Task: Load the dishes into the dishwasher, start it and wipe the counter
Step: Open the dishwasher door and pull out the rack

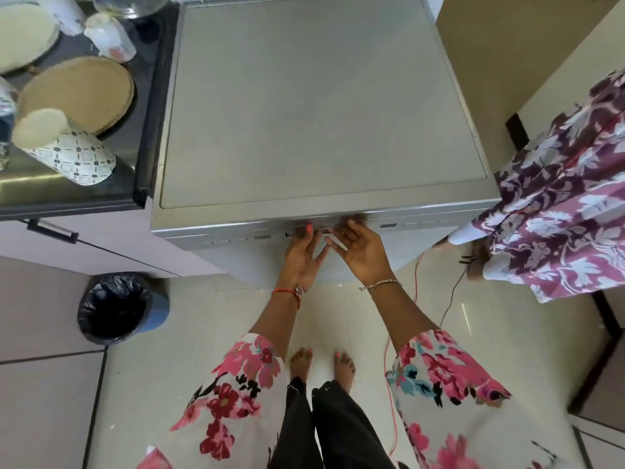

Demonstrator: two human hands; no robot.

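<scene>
**Both hands at the closed dishwasher's front edge**

The dishwasher (321, 113) fills the middle of the view, seen from above: a flat grey top, its door closed, and a control strip (236, 239) along the front edge. The left hand (301, 255) reaches that edge at 6 o'clock. It is released, with fingers straight and the thumb tip touching the strip. The right hand (360, 250) lies just beside it, the fingers of the 2 hands almost meeting. Its tips blur against the strip, so I cannot tell whether it grasps anything.

The dishes are on the counter (50, 191) at 10 o'clock, which butts against the dishwasher's left side. A tan plate (77, 93) lies near the middle and a cream plate (23, 35) lies beyond it toward the corner. A patterned cup (67, 150) is at the front edge and a white cup (108, 37) is close to the dishwasher. Below the counter is a pale cabinet (135, 242) with a dark handle (52, 230).

The floor (169, 350) is glossy cream tile. A bin (118, 306) lined with a black bag stands at 8 o'clock, well apart from the person's bare feet at 6. A red wire (392, 350) trails over the tiles at 5 o'clock. A floral cloth (568, 198) hangs at 3 o'clock, just beside the dishwasher's right front corner, and a brown panel (507, 62) rises at 1 o'clock
</scene>
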